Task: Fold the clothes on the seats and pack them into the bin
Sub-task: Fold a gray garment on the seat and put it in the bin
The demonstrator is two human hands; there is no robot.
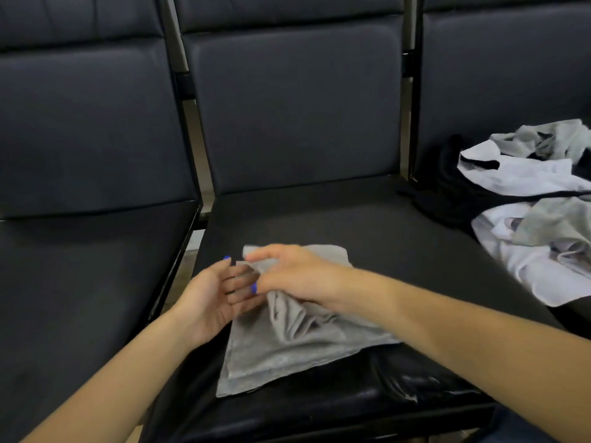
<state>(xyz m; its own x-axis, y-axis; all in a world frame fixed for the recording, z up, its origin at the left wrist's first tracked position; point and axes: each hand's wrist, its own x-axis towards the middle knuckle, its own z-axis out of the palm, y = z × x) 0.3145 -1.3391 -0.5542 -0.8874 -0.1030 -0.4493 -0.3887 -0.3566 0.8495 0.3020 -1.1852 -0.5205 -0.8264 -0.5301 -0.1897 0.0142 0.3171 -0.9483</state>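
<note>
The right hand (289,273), at the centre of the frame, had its fingers curled down into a bunched ridge of the soft grey knitted garment (287,340), pinching the cloth near its upper left corner. The left hand (214,295), just left of it, lay palm up with fingers straight and relaxed, their blue-painted tips touching the garment's left edge and holding nothing that could be seen. The garment lay partly folded on the middle black padded seat (319,219), in the lower centre of the frame, its lower half flat in layers and its upper half rumpled under the right hand. It looked light and limp, likely to sag and slide out of its fold if lifted by one point, so the better hold would be at two corners or along a folded edge, with a flat palm beneath. At the right edge of the frame a loose heap of white, grey and black clothes (527,212) lay on the next seat, well apart from the hands. No bin was in view.
</note>
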